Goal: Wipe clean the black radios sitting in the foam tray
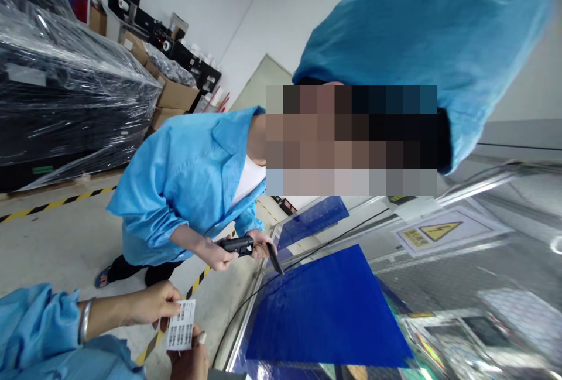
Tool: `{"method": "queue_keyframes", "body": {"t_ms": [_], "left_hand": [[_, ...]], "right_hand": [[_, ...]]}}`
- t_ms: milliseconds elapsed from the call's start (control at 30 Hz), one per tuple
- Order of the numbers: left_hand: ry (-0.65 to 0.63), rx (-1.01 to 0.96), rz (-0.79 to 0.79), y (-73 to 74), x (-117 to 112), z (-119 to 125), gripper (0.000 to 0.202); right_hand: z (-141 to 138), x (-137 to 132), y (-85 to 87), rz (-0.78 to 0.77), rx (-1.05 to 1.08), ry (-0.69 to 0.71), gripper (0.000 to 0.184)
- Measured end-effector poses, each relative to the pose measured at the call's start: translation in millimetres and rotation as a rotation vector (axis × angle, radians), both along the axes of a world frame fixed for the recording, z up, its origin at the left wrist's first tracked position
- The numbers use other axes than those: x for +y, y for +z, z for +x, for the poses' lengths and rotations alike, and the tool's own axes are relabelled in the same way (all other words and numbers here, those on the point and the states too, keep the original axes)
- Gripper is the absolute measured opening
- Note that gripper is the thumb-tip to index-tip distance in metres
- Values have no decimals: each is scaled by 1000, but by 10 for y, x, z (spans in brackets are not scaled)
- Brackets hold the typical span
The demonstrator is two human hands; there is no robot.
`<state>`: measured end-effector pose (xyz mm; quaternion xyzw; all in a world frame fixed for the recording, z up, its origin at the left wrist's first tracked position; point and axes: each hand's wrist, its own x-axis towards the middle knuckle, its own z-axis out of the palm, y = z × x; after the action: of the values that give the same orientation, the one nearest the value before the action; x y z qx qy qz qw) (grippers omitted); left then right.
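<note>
At the lower left, my left hand (160, 305), with a silver bangle at the wrist, pinches the upper edge of a small white label sheet (180, 326). Rows of black printed codes cover the sheet. My right hand (195, 359) is at its lower edge, thumb and fingers closed on it; the frame's bottom cuts off part of this hand. Just beyond, a co-worker in a blue smock (188, 175) and blue cap holds a black handheld device (237, 245) in one hand and a flat dark object (275, 258) in the other.
A bench or machine with a blue sheet (325, 310) and a clear panel bearing a yellow warning sign (441, 230) stands at the right. A black cable (239, 311) trails over its edge. Film-wrapped stacks (65, 93) and cardboard boxes (175, 96) stand behind. Striped tape (151, 349) marks the floor.
</note>
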<state>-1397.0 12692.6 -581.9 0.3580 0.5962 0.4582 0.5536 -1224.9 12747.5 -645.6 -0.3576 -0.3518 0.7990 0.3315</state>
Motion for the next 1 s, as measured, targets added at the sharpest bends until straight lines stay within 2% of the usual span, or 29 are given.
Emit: {"method": "queue_keyframes", "body": {"t_ms": [200, 333, 400, 500, 600, 667, 833, 1000], "left_hand": [[-22, 42, -13, -46, -8, 45, 42], [-54, 43, -4, -95, 22, 60, 42], [-75, 26, 6, -127, 50, 58, 42], [-123, 7, 18, -174, 81, 49, 42], [-187, 1, 19, -202, 91, 31, 45], [-245, 3, 27, -208, 106, 9, 48], [-440, 34, -29, -250, 203, -33, 56], [-637, 43, -154, -442, 223, 94, 62]], "right_hand": [[2, -69, -186, -11, -45, -157, 54], [43, -126, -209, 32, 12, -94, 47], [58, -161, -144, 43, 10, -76, 46], [49, -238, 46, 71, -13, -107, 46], [0, -321, 227, 86, -40, -167, 43], [-35, -364, 267, 59, -62, -228, 41], [-63, -505, 89, -15, -107, -419, 38], [5, -820, -101, -100, -119, -586, 40]]}}
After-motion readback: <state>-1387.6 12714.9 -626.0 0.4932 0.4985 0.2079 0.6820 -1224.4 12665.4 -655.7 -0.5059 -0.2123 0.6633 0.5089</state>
